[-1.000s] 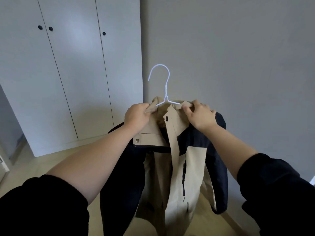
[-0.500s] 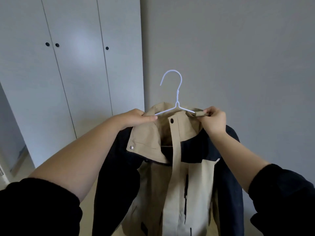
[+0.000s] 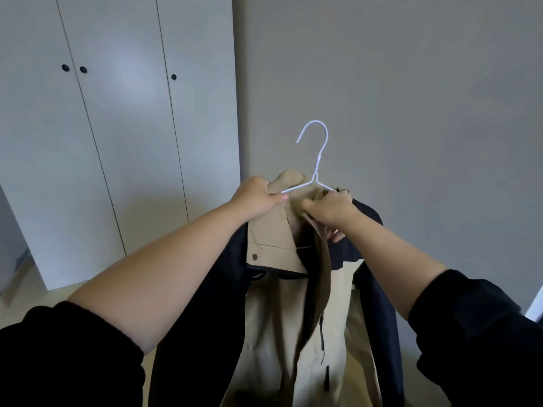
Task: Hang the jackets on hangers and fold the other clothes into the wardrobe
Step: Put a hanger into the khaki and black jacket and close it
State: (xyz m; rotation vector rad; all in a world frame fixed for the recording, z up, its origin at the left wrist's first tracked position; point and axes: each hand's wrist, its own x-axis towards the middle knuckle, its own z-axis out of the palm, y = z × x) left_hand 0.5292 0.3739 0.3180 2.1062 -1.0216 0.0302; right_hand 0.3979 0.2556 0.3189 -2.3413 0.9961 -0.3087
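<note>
The hands are much closer together now than they were a moment ago. Back then each hand was out at one end of the collar. Now the right hand (image 3: pixel 330 211) has come in to the middle and grabs the front of the jacket (image 3: pixel 279 318) just under the neck of the white wire hanger (image 3: pixel 316 168). The left hand (image 3: pixel 257 198) has curled up tight and squeezes the tan collar (image 3: pixel 273 233) and the hanger's left arm together. So both hands are clamped on the jacket, almost touching. The tan and dark blue jacket hangs down from the hanger, up in the air in front of the person. It looks like the jacket is on the hanger and the person is just fixing the front. I think hanging it inside comes next. The white wardrobe (image 3: pixel 117 171) stands on the left, and the doors I can see are shut, with little black knobs (image 3: pixel 83 69) on them. A plain grey wall (image 3: pixel 411 113) is behind the jacket. A bit of pale wood floor (image 3: pixel 26 298) shows low on the left.
</note>
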